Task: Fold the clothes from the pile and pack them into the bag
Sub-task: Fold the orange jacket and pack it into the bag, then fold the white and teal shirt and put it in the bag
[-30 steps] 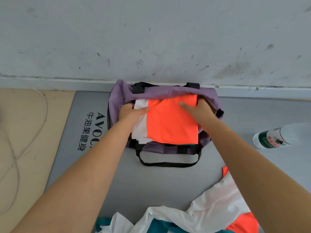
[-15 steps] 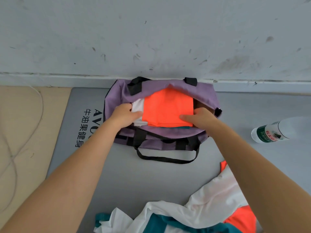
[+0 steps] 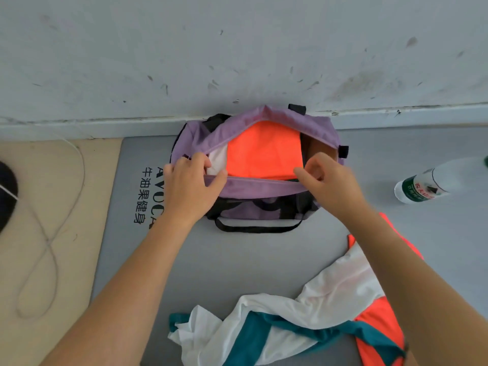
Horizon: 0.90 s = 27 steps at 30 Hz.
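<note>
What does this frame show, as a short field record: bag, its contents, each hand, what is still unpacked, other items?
bag: purple duffel bag, open, on the grey mat against the wall
contents: folded orange and white garment lying flat inside
left hand: left hand grips the bag's near rim
right hand: right hand at the rim's right end, fingers curled; a grip cannot be confirmed
unpacked: loose pile of clothes, white, teal and orange, near the person
other: plastic bottle lying at right; white cord at left
</note>
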### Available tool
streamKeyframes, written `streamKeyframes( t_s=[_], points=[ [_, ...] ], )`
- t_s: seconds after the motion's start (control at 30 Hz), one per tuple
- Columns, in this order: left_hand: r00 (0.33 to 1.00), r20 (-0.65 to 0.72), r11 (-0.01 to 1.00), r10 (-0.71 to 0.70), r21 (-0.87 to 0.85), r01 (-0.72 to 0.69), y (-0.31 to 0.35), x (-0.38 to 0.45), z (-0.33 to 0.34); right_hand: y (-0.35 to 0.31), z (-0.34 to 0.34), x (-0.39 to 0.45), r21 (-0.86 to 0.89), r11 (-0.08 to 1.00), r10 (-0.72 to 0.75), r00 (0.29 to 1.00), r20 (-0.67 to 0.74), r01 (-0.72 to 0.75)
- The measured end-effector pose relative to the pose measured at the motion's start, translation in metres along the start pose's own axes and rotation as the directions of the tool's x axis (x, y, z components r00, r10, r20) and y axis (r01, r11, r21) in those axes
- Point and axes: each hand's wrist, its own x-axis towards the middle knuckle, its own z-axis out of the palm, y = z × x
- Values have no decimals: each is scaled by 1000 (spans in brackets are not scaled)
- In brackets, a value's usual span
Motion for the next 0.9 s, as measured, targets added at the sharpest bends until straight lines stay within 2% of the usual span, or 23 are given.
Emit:
streamKeyframes(
  t_s=[0.1, 0.17, 0.2, 0.23, 0.27, 0.3, 0.33, 0.37, 0.4, 0.5, 0.57, 0.6, 0.63, 0.67, 0.73, 0.83, 0.9],
  points=[
    [987, -158, 999, 38, -29, -43, 14, -25, -11, -7, -1, -25, 40, 986, -153, 966, -210, 165],
    [979, -191, 994, 68, -70, -82, 26, -51, -3, -2, 7, -47, 20, 990, -128, 939, -319, 142],
    [989, -139, 990, 40, -131, -58, 31, -67, 4, 6, 13, -60, 26, 997, -61, 946, -317, 73],
    [999, -23, 979, -25, -202, 20, 36, -84, 14, 16, 18, -73, 36, 999, 39, 968, -247, -31],
    [983, 149, 961, -106, -237, 140, 40, -102, 25, 30, 25, -87, 16, 987, 163, 981, -107, -163],
    [926, 339, 950, -168, -194, 244, 43, -121, 39, 45, 31, -105, -61, 956, 290, 955, 68, -286],
    [846, 499, 955, -190, -105, 276, 45, -141, 54, 59, 36, -127, -181, 919, 386, 895, 225, -351],
    [764, 618, 964, -186, -35, 263, 48, -163, 65, 70, 39, -149, -295, 892, 433, 837, 335, -343],
    [694, 695, 968, -185, 8, 250, 50, -185, 75, 79, 42, -170, -373, 883, 431, 808, 401, -286],
    [530, 821, 953, -214, 57, 297, 58, -241, 89, 85, 54, -215, -478, 874, 347, 803, 484, -89],
    [399, 893, 889, -209, 3, 457, 60, -265, 84, 78, 62, -229, -552, 834, 394, 703, 592, -3],
    [373, 905, 823, -205, -47, 566, 61, -269, 76, 72, 63, -233, -560, 828, 429, 628, 650, 15],
    [383, 899, 760, -210, -96, 643, 61, -268, 66, 65, 62, -236, -532, 847, 442, 567, 695, -9],
    [415, 883, 711, -220, -147, 688, 59, -262, 56, 58, 58, -235, -470, 880, 429, 546, 720, -71],
    [499, 828, 636, -256, -245, 732, 56, -240, 28, 39, 43, -227, -320, 920, 391, 592, 704, -227],
    [656, 681, 567, -325, -414, 712, 59, -195, -33, -8, -5, -205, -127, 892, 390, 597, 701, -433],
    [768, 533, 562, -356, -534, 632, 69, -167, -80, -44, -44, -195, -47, 914, 310, 621, 720, -402]
  ],
)
